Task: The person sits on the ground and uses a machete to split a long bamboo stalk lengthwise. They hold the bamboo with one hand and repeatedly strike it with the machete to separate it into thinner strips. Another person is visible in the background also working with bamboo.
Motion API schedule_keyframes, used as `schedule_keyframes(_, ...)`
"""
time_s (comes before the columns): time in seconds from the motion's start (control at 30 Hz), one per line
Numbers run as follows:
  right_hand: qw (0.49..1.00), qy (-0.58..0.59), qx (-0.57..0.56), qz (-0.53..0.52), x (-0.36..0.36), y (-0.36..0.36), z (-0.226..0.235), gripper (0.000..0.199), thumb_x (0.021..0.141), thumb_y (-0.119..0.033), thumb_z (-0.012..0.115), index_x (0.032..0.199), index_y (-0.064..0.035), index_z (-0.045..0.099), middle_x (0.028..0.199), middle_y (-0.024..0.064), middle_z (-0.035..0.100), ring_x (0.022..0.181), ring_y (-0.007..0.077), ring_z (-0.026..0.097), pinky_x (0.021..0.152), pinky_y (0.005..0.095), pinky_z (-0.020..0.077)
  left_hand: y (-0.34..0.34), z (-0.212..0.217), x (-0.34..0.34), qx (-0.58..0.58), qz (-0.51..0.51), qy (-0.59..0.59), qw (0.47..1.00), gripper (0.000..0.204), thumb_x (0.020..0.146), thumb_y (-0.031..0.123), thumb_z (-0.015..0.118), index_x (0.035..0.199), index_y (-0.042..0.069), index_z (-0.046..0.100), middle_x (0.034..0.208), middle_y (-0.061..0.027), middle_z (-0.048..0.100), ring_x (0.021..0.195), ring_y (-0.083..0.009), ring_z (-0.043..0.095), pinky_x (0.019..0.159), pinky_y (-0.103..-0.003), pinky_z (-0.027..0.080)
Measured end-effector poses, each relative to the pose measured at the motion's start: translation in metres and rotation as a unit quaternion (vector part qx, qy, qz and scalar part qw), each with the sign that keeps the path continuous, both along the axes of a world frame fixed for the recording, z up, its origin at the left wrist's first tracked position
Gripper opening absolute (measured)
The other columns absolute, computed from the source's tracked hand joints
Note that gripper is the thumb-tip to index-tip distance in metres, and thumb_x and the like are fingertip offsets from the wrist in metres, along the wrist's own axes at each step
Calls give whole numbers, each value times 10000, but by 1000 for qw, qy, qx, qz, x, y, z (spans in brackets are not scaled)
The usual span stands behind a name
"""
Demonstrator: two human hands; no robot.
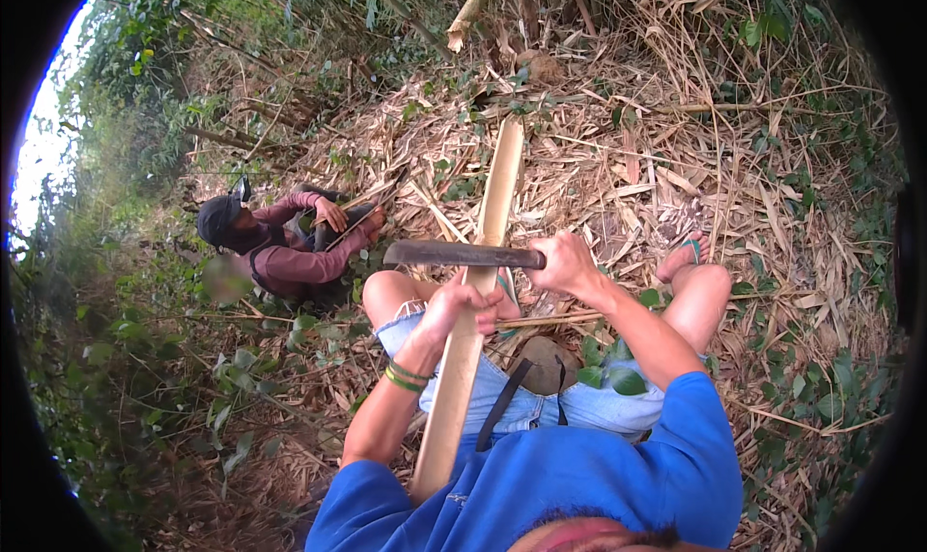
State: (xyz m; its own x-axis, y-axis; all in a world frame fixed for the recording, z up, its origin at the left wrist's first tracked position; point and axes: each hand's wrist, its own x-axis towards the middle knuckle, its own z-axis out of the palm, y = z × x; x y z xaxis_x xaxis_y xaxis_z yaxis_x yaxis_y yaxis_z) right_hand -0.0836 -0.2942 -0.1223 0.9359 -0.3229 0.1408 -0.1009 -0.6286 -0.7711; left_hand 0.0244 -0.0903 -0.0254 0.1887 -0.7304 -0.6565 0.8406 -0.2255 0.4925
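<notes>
1. Split length of pale tan bamboo, channelled: laid slantwise across the left thigh, its far end extended over dry, straw-coloured leaf litter, its near end set against the royal-blue short-sleeved shirt.
2. Left hand: grip closed around the bamboo, nearer the body than the blade; green and yellow bands worn at the wrist.
3. Long dark-bladed knife: held crosswise over the bamboo; edge contact cannot be told.
4. Right hand: grip clenched on the knife's handle end.
5. Co-worker in dark cap and dull-red sleeves: seen seated, left.
</notes>
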Motion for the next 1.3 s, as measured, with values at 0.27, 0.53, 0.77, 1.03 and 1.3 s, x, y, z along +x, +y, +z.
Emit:
schedule_keyframes(0.27, 999, -23, -26, -33, -1, -1, -6, 230, 767, -265, 656, 606, -102, 637, 472, 127, 581, 380, 280, 568, 379, 424, 434, 2, -11, 7, -11, -31, 32, 999, 485, 756, 37, 495, 1234, 106, 455, 886, -87, 463, 625, -148, 447, 555, -296, 416)
schedule_keyframes(0.53, 999, 6, -36, -32, -6, -8, -8, 225, 772, -290, 674, 648, -102, 662, 483, 116, 594, 425, 283, 611, 437, 440, 496, -14, -23, 17, 17, -57, 123, 991, 200, 730, 140, 520, 893, 45, 451, 665, -30, 429, 598, -133, 434, 572, -269, 396)
schedule_keyframes(0.77, 995, -28, -85, -41, -3, -30, -23, 157, 723, -297, 695, 651, -159, 674, 484, 68, 601, 405, 237, 600, 398, 400, 460, -19, -23, 16, -39, -95, 72, 992, 208, 725, 112, 513, 901, 20, 453, 686, -41, 414, 603, -133, 415, 571, -260, 370)
schedule_keyframes(1.03, 988, 15, -131, -80, 8, -40, -42, 182, 822, -284, 657, 688, -162, 676, 491, -4, 572, 389, 164, 521, 409, 394, 448, -14, -9, 2, -22, -51, -8, 998, 509, 674, -14, 516, 1178, 39, 465, 801, -71, 454, 607, -149, 458, 503, -306, 415)
schedule_keyframes(1.3, 982, -55, 66, -166, -8, -61, -18, 173, 810, -234, 662, 790, -82, 741, 489, 41, 578, 411, 129, 527, 394, 329, 435, 5, -12, 14, -48, -89, 30, 994, 245, 693, 46, 552, 920, -8, 477, 712, -53, 436, 554, -137, 436, 498, -294, 406)
